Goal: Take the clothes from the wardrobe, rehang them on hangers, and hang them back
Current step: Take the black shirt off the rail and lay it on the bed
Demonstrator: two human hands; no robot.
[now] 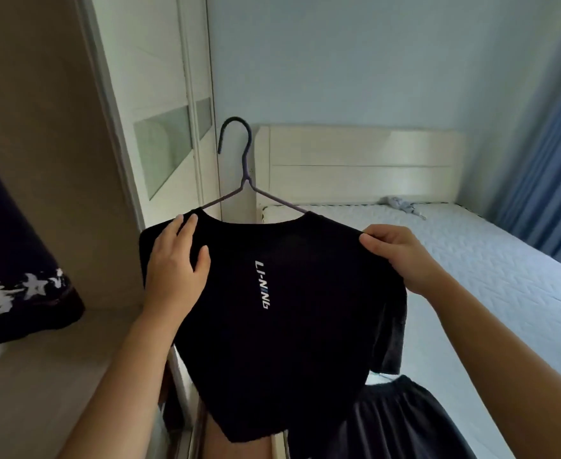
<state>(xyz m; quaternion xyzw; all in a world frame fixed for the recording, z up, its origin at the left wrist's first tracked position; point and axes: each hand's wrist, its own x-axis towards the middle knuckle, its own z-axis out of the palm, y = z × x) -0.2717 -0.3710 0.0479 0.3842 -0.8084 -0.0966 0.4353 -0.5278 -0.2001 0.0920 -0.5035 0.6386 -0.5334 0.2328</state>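
Left hand point(176, 260): fingers extended, lying flat on one shoulder of the black shirt point(272, 326); right hand point(401, 256): thumb and curled fingers pinching the other shoulder seam, so the shirt hangs held up between both hands, in front of the bed point(487, 260). Shoulder line runs left to right, with the hanger point(246, 180) through the collar and its hook upright, open side facing left. Wardrobe point(40, 144) lies to the left, left hand nearer; judged next move is leftward, rail not in view.
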